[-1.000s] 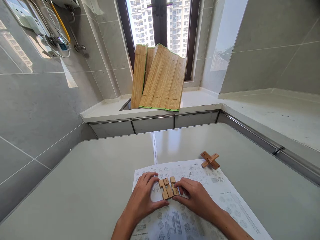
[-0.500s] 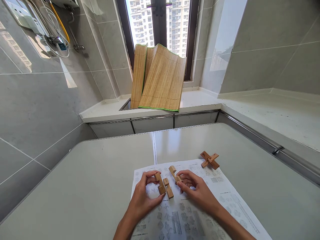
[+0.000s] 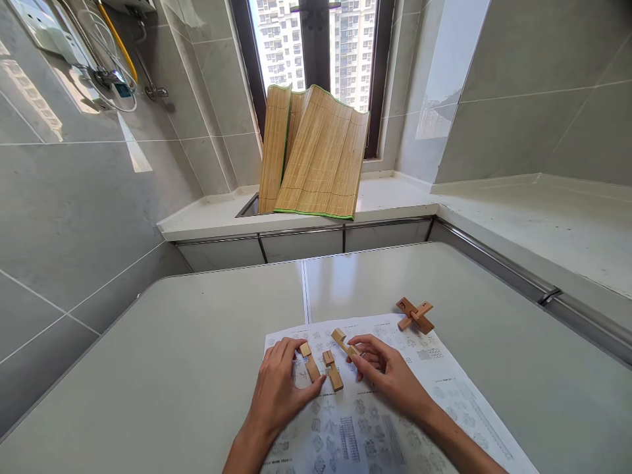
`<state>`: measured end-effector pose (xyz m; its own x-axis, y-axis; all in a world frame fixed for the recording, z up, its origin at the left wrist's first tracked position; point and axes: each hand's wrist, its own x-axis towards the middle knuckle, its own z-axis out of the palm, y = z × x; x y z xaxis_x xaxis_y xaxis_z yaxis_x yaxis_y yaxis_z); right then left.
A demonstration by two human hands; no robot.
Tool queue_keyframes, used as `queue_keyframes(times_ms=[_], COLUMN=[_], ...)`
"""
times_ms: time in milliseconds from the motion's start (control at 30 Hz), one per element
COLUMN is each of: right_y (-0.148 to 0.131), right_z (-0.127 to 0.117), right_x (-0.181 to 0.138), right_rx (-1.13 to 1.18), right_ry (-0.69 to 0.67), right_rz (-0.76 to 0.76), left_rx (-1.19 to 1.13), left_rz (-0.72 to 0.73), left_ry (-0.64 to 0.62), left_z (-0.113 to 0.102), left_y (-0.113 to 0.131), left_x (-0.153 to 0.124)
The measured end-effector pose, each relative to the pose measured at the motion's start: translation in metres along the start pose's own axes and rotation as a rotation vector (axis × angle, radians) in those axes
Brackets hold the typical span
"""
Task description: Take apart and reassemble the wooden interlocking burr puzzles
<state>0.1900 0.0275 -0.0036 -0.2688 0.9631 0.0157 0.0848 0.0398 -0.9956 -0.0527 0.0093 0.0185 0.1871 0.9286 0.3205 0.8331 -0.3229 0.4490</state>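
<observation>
My left hand (image 3: 277, 387) spans a notched wooden puzzle piece (image 3: 313, 368), fingers at its far end and thumb at its near end. That piece lies on or just above a printed instruction sheet (image 3: 409, 421). Beside it, a second notched block (image 3: 336, 378) rests on the paper, untouched. In my right hand (image 3: 390, 376), another notched wooden puzzle piece (image 3: 340, 336) is pinched at its near end between thumb and fingers, tilted, its far end pointing up and left. Part of it is hidden by the fingertips.
Two crossed wooden pieces (image 3: 415, 316) sit at the sheet's upper right corner. The pale table (image 3: 197, 368) has a seam down its far half. Beyond it, a folded bamboo mat (image 3: 320, 155) leans at the window on a white ledge (image 3: 217, 217).
The piece at my left hand has turned and shifted slightly left, away from the middle block. My left hand has flattened over it. The right hand's piece has moved only a little.
</observation>
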Motion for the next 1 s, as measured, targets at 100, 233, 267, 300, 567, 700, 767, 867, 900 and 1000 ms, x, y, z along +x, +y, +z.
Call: queue_keyframes(times_ms=[100,233,267,300,567,700,767,867,900,1000], right_y=[-0.001,-0.002,-0.001,-0.001,0.000,0.000,-0.001,-0.003,-0.003,-0.002], right_z=[0.000,0.000,0.000,0.001,0.001,-0.001,-0.001,-0.001,-0.001,0.001], right_x=[0.000,0.000,0.000,0.000,0.001,0.001,0.000,0.000,0.000,-0.001], right_rx=[-0.007,-0.008,-0.004,0.000,0.024,0.026,0.041,0.066,0.073,0.056], right_ry=[-0.005,-0.007,-0.006,-0.006,-0.037,-0.045,-0.057,-0.090,-0.103,-0.125], right_rz=[-0.002,-0.004,-0.004,-0.005,-0.015,-0.024,-0.017,-0.016,-0.020,-0.043], left_rx=[0.010,-0.007,-0.016,-0.028,-0.026,-0.036,-0.076,-0.170,-0.206,-0.307], left_rz=[0.014,0.023,0.032,0.040,0.064,0.075,0.076,0.058,0.046,-0.020], left_ry=[-0.032,-0.072,-0.081,-0.088,-0.074,-0.044,-0.031,-0.008,-0.002,-0.015], left_z=[0.001,0.003,0.003,0.004,0.015,0.019,0.020,0.018,0.016,0.012], left_y=[-0.002,-0.004,-0.004,-0.004,0.010,0.015,0.017,0.021,0.023,0.028], left_x=[0.000,-0.001,-0.002,-0.003,-0.005,-0.005,-0.004,-0.004,-0.003,-0.002])
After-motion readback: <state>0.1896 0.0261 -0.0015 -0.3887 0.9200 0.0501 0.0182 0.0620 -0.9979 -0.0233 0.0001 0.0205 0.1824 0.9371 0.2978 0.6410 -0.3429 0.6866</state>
